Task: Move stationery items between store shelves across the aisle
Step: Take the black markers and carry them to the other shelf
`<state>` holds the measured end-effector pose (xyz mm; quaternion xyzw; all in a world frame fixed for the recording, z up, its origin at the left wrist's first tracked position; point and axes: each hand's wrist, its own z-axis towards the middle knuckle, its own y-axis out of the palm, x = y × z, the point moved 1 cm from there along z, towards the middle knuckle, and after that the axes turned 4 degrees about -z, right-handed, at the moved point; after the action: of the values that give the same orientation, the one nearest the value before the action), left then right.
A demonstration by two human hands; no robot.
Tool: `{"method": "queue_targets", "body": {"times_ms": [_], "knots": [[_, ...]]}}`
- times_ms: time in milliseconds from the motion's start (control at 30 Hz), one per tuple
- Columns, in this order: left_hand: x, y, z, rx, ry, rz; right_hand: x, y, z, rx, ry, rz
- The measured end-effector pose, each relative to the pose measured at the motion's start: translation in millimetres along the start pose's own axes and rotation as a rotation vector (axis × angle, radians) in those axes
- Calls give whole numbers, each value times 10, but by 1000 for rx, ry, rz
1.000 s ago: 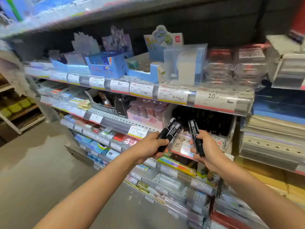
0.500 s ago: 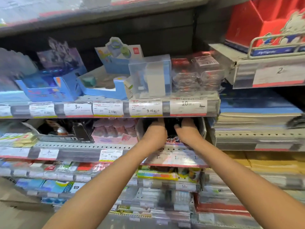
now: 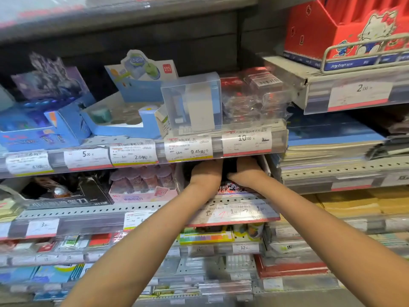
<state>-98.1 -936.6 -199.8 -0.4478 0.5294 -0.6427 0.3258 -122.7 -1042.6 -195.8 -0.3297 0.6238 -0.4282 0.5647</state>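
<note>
Where our left hand (image 3: 207, 173) and right hand (image 3: 244, 171) reach under the price rail (image 3: 141, 155), fingers vanish.
We cannot tell their grip or see any markers; both wrists rest over the display box (image 3: 234, 189) on the second shelf, forearms extended.

I am in a shop's stationery aisle: tiered metal shelves (image 3: 155, 210) carry clear strips of printed price tags (image 3: 246, 140), boxed goods in blue display cartons (image 3: 73, 127), a red cartoon-cat box (image 3: 345, 29), and stacked notebooks (image 3: 327, 147), with more packets on the lower shelves.
</note>
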Motion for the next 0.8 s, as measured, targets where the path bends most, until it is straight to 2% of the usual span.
{"method": "queue_targets", "body": {"times_ms": [67,167,333,467,633,800], "knots": [[36,-26,4,75,98,117,23,-7,-17,-44,-24,9],[7,-30,-29,91,246,164,31,-3,-45,-122,-48,-19],[-122,-28,-27,125,305,244,108,55,-53,-61,-48,-37],[-252,15,-26,179,270,195,108,102,-90,-31,-33,-85],[-338,122,-79,146,340,-87,112,122,-138,138,-68,-74],[-411,144,-78,110,334,-151,90,142,-148,115,-40,-21]]}}
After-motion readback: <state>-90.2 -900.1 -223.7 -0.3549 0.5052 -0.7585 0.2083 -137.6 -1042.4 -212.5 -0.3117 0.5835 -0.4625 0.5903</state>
